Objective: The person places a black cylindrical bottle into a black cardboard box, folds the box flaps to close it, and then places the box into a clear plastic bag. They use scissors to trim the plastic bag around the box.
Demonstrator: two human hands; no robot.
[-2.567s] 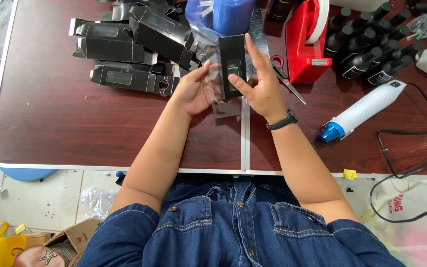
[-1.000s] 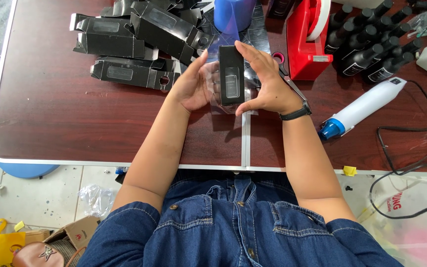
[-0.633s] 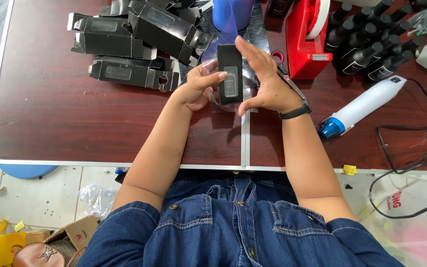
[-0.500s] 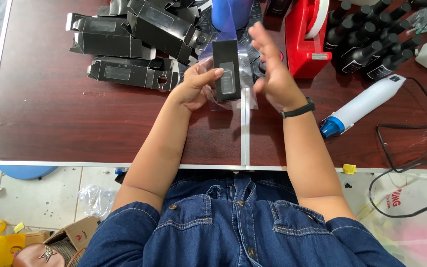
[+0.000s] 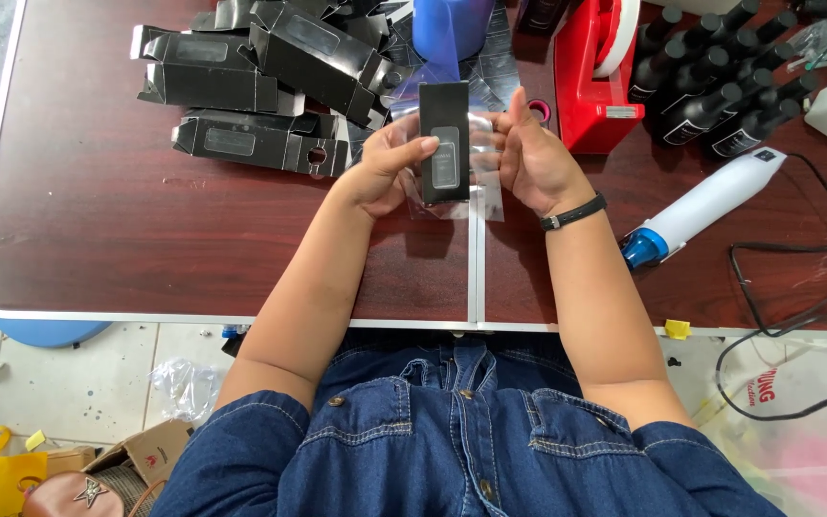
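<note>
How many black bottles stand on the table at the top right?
About 9 black bottles show, packed in a cluster right of the red tape dispenser, above the white heat gun. The frame's top edge cuts some; more may be hidden.

The person wears a dark blue denim shirt with lighter contrast stitching along the seams, filling the bottom centre of the frame. Its sleeves are rolled or short, ending above the elbows, so both forearms are bare. Small round metal buttons run down the front placket. A thin black band (image 5: 573, 212) circles the wrist right of the frame's centre. Both hands are bare, without gloves.
</note>
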